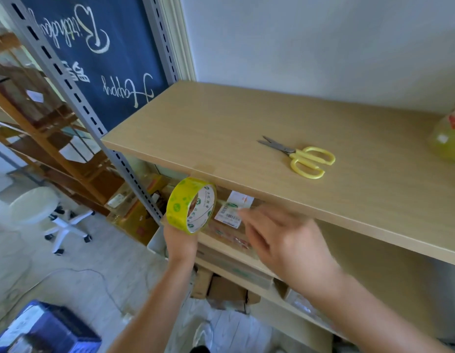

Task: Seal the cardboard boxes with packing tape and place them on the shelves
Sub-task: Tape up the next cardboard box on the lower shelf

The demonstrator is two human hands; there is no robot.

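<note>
Item: stool (34, 208), white, on the floor at far left. Item: left hand (179, 240), fingers curled under a roll of packing tape (192, 205), gripping it just below the top shelf (246, 138) edge, likely so the free end can be drawn off. Roll stands on edge; its core axis runs roughly level, open face toward the right. Item: right hand (287, 240), blurred, fingers extended toward a labelled cardboard box (232, 220) on the lower shelf, holding nothing. Item: scissors (301, 156), yellow-handled, flat on the top shelf, blades pointing left, within reach for cutting.
</note>
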